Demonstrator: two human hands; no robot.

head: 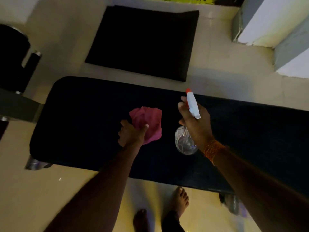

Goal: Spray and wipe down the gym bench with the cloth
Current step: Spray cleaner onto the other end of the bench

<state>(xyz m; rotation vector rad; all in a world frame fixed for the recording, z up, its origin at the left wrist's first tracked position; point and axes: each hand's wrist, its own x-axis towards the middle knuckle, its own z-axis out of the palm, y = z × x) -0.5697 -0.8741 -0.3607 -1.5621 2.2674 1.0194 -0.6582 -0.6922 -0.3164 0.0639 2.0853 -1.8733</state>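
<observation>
The black padded gym bench runs across the middle of the view from left to right. A crumpled pink cloth rests on the pad near its centre, and my left hand grips the cloth's near edge. My right hand holds a clear spray bottle by its white trigger head with a red nozzle, just above the pad to the right of the cloth. The nozzle points away from me. An orange thread band sits on my right wrist.
A black floor mat lies on the pale tiles beyond the bench. Black gym equipment stands at the left. Grey and white steps rise at the upper right. My bare feet stand in front of the bench.
</observation>
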